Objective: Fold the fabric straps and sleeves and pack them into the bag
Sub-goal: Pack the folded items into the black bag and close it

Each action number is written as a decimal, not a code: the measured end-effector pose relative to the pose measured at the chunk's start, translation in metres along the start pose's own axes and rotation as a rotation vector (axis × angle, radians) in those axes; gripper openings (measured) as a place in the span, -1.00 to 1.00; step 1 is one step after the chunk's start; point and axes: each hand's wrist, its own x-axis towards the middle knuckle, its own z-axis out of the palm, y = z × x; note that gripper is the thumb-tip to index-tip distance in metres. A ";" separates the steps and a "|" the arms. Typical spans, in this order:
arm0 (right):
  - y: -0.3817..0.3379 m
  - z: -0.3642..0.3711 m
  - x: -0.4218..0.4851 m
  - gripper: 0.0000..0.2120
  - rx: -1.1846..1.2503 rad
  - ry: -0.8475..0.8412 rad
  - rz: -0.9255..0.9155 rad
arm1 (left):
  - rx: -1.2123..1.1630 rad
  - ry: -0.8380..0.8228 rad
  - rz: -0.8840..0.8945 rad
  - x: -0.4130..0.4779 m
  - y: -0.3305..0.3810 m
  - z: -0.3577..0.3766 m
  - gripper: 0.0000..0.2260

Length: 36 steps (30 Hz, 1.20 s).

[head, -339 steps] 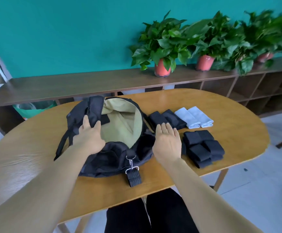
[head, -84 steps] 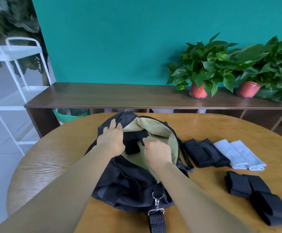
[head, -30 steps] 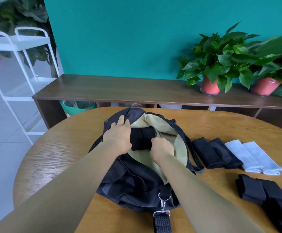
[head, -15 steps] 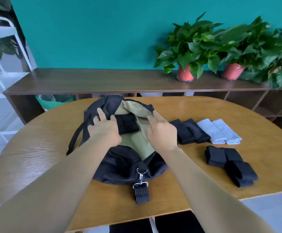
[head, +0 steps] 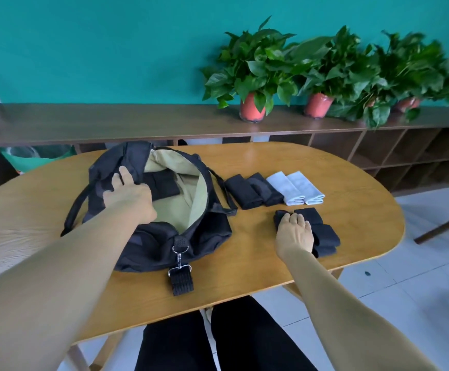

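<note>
The black bag (head: 153, 245) with a tan lining lies open on the wooden table (head: 258, 269). One folded black piece (head: 164, 183) sits inside it. My left hand (head: 129, 195) rests on the bag's left rim with its fingers spread over the flap. My right hand (head: 294, 232) lies on the left end of a pile of folded black straps (head: 323, 235), fingers laid over the nearest piece. Behind the pile lie two folded black sleeves (head: 252, 190) and two folded white sleeves (head: 297, 188), side by side.
The bag's metal clip and webbing strap (head: 181, 274) stick out toward the table's near edge. Potted plants (head: 252, 76) stand on a long brown shelf (head: 111, 124) behind the table. A green bin (head: 36, 156) sits under the shelf at left.
My right hand came out of the bag and moved right onto the pile of black straps. The folded black piece stays inside the bag. My left hand stays on the rim.
</note>
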 end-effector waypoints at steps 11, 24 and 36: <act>-0.008 -0.006 -0.011 -0.75 -0.137 0.129 -0.109 | 0.017 -0.031 0.022 -0.007 -0.005 -0.002 -0.55; -0.031 -0.054 -0.017 -0.83 0.044 0.422 -0.057 | -0.084 0.098 0.105 0.022 -0.028 -0.023 -0.58; -0.198 -0.090 0.006 -0.81 0.301 0.882 -0.605 | -0.192 0.008 0.134 0.074 -0.053 -0.027 -0.77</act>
